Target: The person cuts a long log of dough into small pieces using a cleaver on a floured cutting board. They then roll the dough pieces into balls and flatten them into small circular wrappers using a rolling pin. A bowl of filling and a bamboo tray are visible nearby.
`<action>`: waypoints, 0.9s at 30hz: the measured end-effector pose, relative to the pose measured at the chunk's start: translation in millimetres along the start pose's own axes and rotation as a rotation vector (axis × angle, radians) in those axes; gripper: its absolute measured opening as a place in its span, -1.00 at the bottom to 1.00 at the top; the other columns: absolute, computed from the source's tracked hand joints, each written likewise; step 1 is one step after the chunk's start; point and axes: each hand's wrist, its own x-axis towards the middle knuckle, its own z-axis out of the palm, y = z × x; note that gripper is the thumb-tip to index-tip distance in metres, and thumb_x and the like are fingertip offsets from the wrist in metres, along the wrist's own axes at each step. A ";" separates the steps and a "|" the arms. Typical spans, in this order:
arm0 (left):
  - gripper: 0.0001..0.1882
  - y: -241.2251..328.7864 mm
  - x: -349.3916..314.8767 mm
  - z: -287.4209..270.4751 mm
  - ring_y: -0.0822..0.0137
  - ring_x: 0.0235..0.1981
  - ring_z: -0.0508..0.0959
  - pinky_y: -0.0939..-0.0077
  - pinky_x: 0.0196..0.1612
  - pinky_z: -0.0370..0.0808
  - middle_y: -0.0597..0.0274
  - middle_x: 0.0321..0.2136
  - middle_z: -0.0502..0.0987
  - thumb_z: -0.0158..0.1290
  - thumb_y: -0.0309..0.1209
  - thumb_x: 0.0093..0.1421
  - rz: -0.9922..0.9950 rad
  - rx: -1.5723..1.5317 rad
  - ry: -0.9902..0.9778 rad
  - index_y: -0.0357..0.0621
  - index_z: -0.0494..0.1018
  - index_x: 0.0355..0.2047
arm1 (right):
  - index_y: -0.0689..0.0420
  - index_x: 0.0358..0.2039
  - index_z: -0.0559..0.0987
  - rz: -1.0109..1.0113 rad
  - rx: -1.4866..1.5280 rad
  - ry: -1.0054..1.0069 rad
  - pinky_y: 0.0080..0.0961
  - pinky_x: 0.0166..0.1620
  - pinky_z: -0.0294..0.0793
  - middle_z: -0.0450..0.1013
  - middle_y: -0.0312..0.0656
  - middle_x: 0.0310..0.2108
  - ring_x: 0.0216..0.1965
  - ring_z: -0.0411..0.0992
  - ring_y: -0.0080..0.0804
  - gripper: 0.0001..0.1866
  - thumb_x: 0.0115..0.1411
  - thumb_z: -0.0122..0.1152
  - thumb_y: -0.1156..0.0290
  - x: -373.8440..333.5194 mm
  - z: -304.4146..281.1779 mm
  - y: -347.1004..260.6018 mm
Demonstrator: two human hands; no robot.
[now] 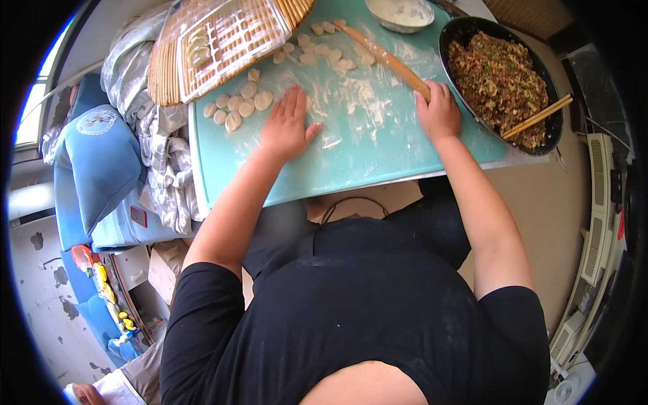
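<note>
My left hand (287, 125) lies flat, fingers stretched out, on a flour-dusted turquoise mat (236, 179). Anything beneath its palm is hidden. Just left of its fingers sit several flattened rounds of dough (246, 107), and one small piece shows at its right side. My right hand (440, 111) is closed around the near end of a wooden rolling pin (388, 61), which slants away to the far left. Beyond the pin's left side, several small dough pieces (322, 50) lie scattered. Loose flour (364, 94) whitens the mat between my hands.
A dark pan of minced filling (499, 81) stands at the right, chopsticks (538, 117) resting across it. At the back are a flour bowl (401, 13) and, left, a woven tray (165, 71) bearing a divided plastic tray (226, 50) with some dumplings. A blue sofa (115, 229) adjoins the left.
</note>
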 end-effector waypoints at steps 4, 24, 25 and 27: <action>-0.17 13.9 -8.8 1.2 0.04 0.33 -0.12 0.20 0.32 -0.13 -0.04 0.31 -0.14 -0.13 0.03 0.19 0.012 0.021 -0.052 -0.28 -0.11 0.27 | 0.03 -0.15 0.42 0.026 0.017 -0.019 -0.25 -0.15 0.39 0.37 -0.19 -0.20 -0.16 0.37 -0.13 -0.69 0.11 0.14 0.22 1.0 -0.2 -3.3; -0.48 65.5 41.7 -6.9 0.04 0.20 0.19 0.25 0.19 0.21 0.04 0.18 0.22 -0.02 -0.40 0.11 0.235 -0.122 -0.016 -0.25 0.23 0.10 | 0.04 -0.15 0.43 0.017 0.011 0.018 -0.25 -0.13 0.39 0.37 -0.20 -0.19 -0.16 0.37 -0.13 -0.68 0.09 0.17 0.26 -2.7 4.5 0.5; -0.49 64.6 24.4 -7.0 0.04 0.20 0.20 0.26 0.17 0.24 0.04 0.16 0.23 0.00 -0.42 0.09 0.296 -0.106 0.010 -0.24 0.27 0.08 | 0.04 -0.15 0.44 0.032 0.012 0.004 -0.27 -0.12 0.39 0.38 -0.21 -0.18 -0.15 0.37 -0.14 -0.69 0.09 0.18 0.27 -2.9 3.2 -1.2; -0.53 53.7 3.8 -10.4 0.03 0.20 0.20 0.27 0.14 0.28 0.03 0.15 0.26 0.04 -0.45 0.06 0.277 -0.290 -0.018 -0.19 0.34 0.03 | 0.04 -0.15 0.44 0.030 0.008 0.008 -0.27 -0.12 0.39 0.38 -0.20 -0.19 -0.15 0.37 -0.13 -0.69 0.09 0.17 0.26 -2.3 0.4 -3.8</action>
